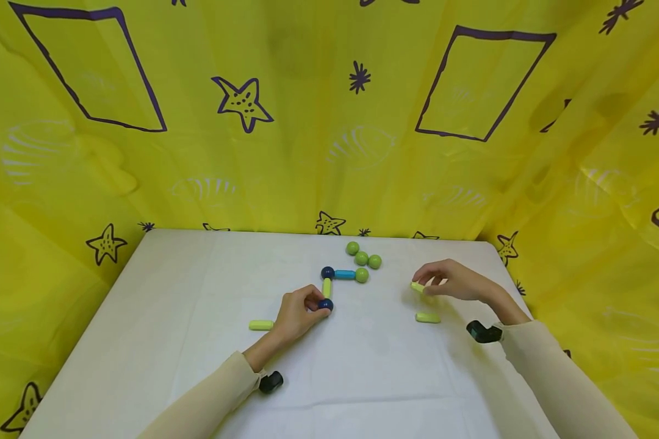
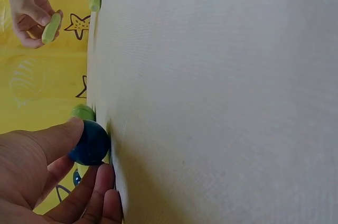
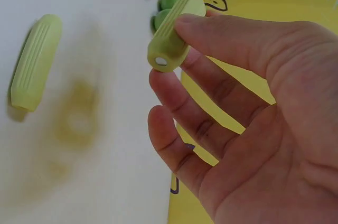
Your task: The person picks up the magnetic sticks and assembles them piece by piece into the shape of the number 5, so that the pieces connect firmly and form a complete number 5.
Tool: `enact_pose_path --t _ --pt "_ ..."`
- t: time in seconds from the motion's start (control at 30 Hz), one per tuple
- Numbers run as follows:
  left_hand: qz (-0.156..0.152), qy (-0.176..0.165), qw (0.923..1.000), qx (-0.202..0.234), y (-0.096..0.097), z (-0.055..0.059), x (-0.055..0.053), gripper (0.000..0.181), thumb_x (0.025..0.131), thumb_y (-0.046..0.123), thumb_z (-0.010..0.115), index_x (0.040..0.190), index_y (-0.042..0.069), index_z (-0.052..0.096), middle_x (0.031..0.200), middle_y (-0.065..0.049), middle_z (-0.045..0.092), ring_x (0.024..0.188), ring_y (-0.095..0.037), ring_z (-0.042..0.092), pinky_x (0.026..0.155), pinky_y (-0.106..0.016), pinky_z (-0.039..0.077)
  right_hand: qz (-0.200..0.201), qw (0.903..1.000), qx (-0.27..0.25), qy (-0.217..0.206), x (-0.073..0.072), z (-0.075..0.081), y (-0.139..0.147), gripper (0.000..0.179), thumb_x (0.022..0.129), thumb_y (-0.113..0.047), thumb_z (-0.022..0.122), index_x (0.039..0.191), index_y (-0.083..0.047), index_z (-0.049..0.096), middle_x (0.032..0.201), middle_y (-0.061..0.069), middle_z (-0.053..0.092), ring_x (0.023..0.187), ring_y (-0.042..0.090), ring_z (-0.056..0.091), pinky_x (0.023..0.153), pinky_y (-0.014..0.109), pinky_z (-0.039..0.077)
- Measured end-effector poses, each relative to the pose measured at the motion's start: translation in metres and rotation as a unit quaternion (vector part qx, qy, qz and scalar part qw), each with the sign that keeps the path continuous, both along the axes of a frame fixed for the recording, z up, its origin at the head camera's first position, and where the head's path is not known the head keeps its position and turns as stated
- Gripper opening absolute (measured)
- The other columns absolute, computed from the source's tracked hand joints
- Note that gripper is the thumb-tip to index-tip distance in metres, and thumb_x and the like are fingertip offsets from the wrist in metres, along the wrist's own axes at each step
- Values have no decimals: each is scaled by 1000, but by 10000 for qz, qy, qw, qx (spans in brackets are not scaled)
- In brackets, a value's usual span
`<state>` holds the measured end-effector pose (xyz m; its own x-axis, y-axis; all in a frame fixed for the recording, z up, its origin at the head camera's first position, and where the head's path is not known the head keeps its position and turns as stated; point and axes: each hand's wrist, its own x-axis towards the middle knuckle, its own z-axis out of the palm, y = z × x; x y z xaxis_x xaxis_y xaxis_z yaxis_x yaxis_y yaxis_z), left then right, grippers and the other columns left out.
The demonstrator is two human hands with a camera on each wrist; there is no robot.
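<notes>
My left hand [image 1: 295, 314] pinches a dark blue ball [image 2: 90, 143] between thumb and fingers, low at the white tabletop. From that ball a yellow-green magnetic rod [image 1: 327, 288] leads back to a second dark blue ball [image 1: 327, 272]. There a light blue rod [image 1: 345, 275] joins it to a green ball [image 1: 362, 275]. Over the table's right side, my right hand [image 1: 453, 280] holds another yellow-green magnetic rod [image 3: 177, 34] between thumb and fingers, raised off the surface. A silvery disc shows in its end in the right wrist view.
Several loose green balls [image 1: 362, 258] lie behind the joined pieces. One yellow-green rod [image 1: 428, 317] lies below my right hand, and another [image 1: 260, 325] lies left of my left hand. A yellow patterned curtain [image 1: 302, 152] surrounds the table's back and sides.
</notes>
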<state>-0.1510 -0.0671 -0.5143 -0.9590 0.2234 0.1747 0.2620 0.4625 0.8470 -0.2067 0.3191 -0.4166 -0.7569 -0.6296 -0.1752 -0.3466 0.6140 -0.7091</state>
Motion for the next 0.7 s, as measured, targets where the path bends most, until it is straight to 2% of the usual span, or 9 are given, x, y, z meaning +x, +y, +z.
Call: enact_pose_path --t 0.27,0.7 --pt "-4 35 10000 20 0 -2 0 22 83 9 86 98 8 70 91 -4 73 76 -10 63 70 -23 52 -70 9999 -141 -30 1 5 -5 26 95 -11 74 120 -10 72 117 9 71 101 29 65 89 39 55" --pt "-32 35 10000 42 -1 0 1 24 82 6 86 100 7 70 93 -5 74 78 -13 65 73 -31 57 331 9992 -140 -157 -8 -5 -30 23 96 -9 72 119 -12 73 116 4 72 102 28 66 94 40 52"
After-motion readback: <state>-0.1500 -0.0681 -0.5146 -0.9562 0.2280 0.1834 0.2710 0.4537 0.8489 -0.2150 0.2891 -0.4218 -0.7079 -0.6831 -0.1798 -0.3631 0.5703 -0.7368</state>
